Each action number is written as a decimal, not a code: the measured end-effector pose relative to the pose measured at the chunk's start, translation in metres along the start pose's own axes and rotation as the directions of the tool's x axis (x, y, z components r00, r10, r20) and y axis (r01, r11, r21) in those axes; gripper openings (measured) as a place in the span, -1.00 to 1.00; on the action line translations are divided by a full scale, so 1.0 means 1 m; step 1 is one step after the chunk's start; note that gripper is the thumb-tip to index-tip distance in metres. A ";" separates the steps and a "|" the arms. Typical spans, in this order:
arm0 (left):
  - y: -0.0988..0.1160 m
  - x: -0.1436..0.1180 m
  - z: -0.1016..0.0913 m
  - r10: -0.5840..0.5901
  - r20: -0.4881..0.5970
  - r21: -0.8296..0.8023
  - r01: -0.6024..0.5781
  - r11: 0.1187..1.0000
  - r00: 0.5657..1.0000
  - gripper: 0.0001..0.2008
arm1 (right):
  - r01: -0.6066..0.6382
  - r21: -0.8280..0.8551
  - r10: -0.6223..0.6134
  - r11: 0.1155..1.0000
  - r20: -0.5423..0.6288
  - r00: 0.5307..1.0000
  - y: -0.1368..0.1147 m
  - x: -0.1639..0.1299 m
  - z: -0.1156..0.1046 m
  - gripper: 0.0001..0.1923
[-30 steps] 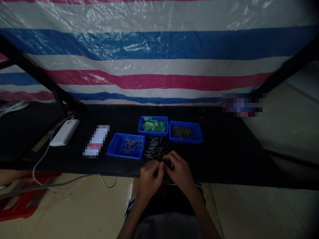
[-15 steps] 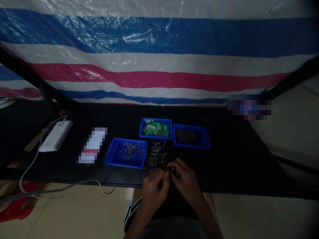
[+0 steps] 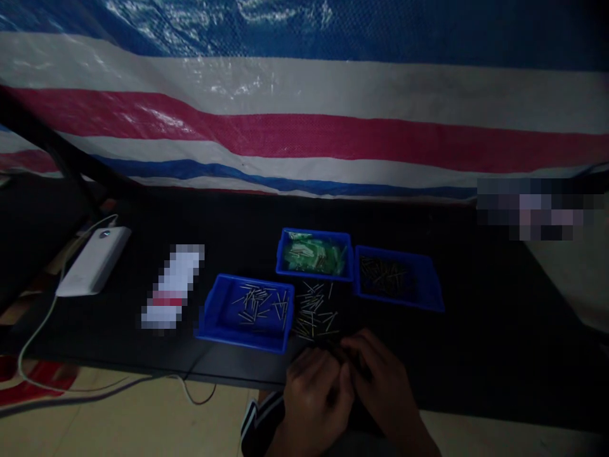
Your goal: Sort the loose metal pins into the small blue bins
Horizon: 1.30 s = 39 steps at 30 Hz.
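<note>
My left hand [image 3: 316,390] is closed near the table's front edge, its fingers bent inward. Against it, my right hand [image 3: 380,374] is closed too, thumb and fingers pinched together. Whatever the fingertips hold is too small and dark to make out. Just beyond them lies a loose pile of thin metal pins [image 3: 314,311] on the black table. To its left, a blue tray [image 3: 221,317] holds more silvery pins [image 3: 257,301]. Behind the pile, another blue tray [image 3: 280,254] contains green-tinted plastic packets [image 3: 316,254]. A third blue tray [image 3: 428,285], at the right, holds darker, brassy pins [image 3: 385,273].
A white power bank [image 3: 95,260] with a cable [image 3: 35,330] lies at the left. Beside it is a blurred-out flat object [image 3: 176,279]. Striped plastic sheeting [image 3: 304,133] hangs behind the black table [image 3: 480,343]. Something red [image 3: 38,381] stands below, at left.
The view has tilted down and come closer, so the trays and hands look larger and lower. Both hands stay together at the pile's near side.
</note>
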<state>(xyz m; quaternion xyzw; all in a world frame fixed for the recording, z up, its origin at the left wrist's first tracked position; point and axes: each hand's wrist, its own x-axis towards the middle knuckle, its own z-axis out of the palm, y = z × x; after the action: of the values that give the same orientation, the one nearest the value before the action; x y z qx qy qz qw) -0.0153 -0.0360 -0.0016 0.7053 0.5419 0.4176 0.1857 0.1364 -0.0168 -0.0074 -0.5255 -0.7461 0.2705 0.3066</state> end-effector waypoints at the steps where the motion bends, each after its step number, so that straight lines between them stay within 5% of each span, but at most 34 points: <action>1: 0.000 0.000 0.001 0.011 -0.006 0.014 -0.011 1.000 1.000 -0.75 | -0.004 -0.006 0.004 1.000 0.006 1.000 0.002 -0.002 0.001 -0.88; 10: 0.001 -0.005 0.007 0.060 -0.035 0.089 -0.057 0.994 0.998 -0.75 | 0.047 -0.060 -0.050 0.997 -0.036 0.998 -0.002 0.003 -0.003 -0.78; 16: 0.000 -0.003 0.006 0.087 -0.054 0.086 -0.082 0.993 0.995 -0.77 | 0.009 -0.021 -0.010 1.000 -0.059 0.998 -0.008 0.005 -0.004 -0.90; 23: -0.002 -0.003 0.003 -0.008 -0.039 0.048 0.010 0.999 0.999 -0.77 | 0.004 0.015 -0.002 1.000 -0.101 0.995 -0.009 0.007 -0.005 -0.94; 35: -0.014 -0.007 0.001 0.002 -0.079 0.058 0.002 0.998 0.997 -0.83 | 0.051 0.109 -0.037 0.993 -0.128 0.991 -0.008 0.007 0.004 -0.94; 39: -0.010 -0.003 -0.005 -0.114 -0.052 -0.028 0.113 0.993 0.992 -0.82 | 0.099 0.127 -0.082 0.987 -0.138 0.987 -0.011 0.008 0.002 -0.90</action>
<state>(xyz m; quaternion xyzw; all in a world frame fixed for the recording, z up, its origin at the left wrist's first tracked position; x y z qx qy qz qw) -0.0253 -0.0366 -0.0075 0.6596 0.5805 0.4319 0.2035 0.1262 -0.0129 0.0003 -0.4861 -0.7276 0.2700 0.4017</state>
